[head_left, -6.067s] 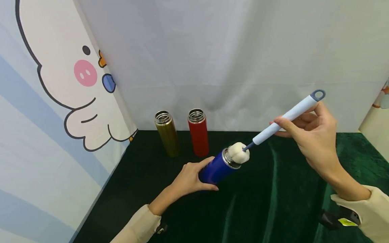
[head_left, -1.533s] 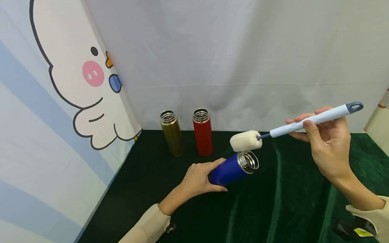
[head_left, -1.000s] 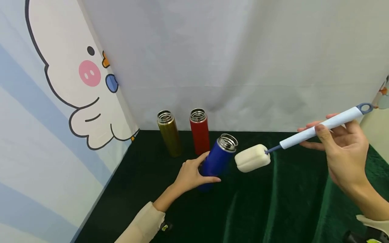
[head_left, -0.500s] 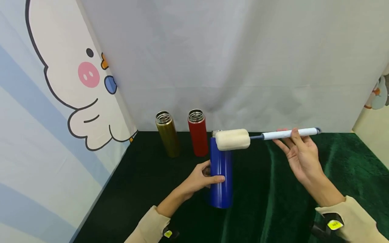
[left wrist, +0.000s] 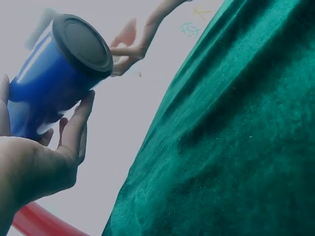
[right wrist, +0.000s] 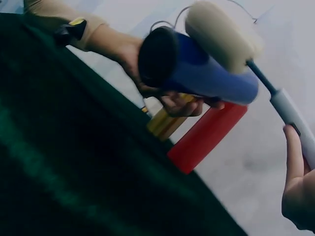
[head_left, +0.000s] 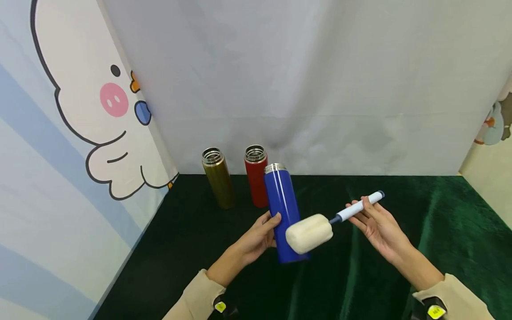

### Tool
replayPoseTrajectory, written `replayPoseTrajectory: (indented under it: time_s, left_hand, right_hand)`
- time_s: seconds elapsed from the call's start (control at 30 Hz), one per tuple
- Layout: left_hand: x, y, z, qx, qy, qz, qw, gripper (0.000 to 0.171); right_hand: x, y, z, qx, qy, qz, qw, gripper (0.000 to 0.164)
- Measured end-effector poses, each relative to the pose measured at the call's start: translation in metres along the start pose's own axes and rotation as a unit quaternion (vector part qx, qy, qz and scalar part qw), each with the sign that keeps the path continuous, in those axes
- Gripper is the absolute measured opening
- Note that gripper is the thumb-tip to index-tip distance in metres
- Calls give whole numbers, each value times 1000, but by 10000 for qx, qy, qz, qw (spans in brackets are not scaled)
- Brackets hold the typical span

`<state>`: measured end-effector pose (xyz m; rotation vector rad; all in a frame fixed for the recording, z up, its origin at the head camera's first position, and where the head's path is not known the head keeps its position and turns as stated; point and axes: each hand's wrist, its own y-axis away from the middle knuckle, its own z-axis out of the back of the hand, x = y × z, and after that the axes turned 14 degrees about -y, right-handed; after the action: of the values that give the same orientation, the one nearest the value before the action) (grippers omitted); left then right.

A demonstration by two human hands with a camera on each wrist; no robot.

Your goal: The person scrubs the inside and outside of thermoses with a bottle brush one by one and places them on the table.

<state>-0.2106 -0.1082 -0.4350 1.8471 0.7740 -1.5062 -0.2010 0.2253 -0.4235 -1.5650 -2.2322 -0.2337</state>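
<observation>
A blue vacuum bottle (head_left: pixel 282 195) without a lid leans slightly left in the head view. My left hand (head_left: pixel 258 238) grips it around its side, thumb in front. Its dark base (left wrist: pixel 87 43) shows in the left wrist view, raised off the cloth. With thumb and fingers, my right hand (head_left: pixel 380 229) holds a bottle brush by its pale blue handle (head_left: pixel 357 209). The brush's white sponge head (head_left: pixel 309 234) lies across the bottle's lower outer side in the head view. In the right wrist view the sponge (right wrist: pixel 221 37) overlaps the bottle's wall; firm contact cannot be told.
Behind the hands stand an open gold bottle (head_left: pixel 219 180) and an open red bottle (head_left: pixel 256 178), both upright. Dark green cloth (head_left: pixel 400 195) covers the table. A pale curtain (head_left: pixel 320 89) hangs along the back, and a cartoon-printed sheet (head_left: pixel 80 111) on the left.
The sponge, earlier partly in the blue bottle's mouth, is out and at its outer side. The bottle has turned from tilted towards the right hand to nearly upright. The sponge has just moved down.
</observation>
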Motion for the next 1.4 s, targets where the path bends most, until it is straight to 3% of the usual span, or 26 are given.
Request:
replayPoseTrajectory:
  time_s: [0.17,0.47,0.57,0.67,0.8,0.9,1.07,1.4]
  left_hand:
    - [-1,-1,0,27,101,-72,9999,76]
    - [2,-8,-6,-110,79,16,9999,65]
    - [5,-8,-8,-19,-153,16,9999,62]
    - [8,-7,-10,202,-357,27,9992,58]
    - [11,-2,-14,442,-421,175,9980,56]
    - [11,2,-14,563,-432,262,9971,56]
    - [6,5,-14,578,-451,257,9970,56]
    - [9,4,-16,473,-674,240,9963,65]
  right_hand:
    - [-1,7,10,55,400,-392,9984,26]
    - [7,2,13,-224,1007,-444,9937,26]
    - [9,-5,11,-407,504,-433,9970,23]
    - [12,-13,6,-617,-444,-397,9963,17]
    - [16,-25,-1,-708,-1785,-270,9810,17]
    - [17,-29,-5,-769,-2411,-143,9673,19]
    - [12,-23,1,-865,-2646,-235,9602,22]
    - [11,-3,19,-323,-2696,-638,9603,20]
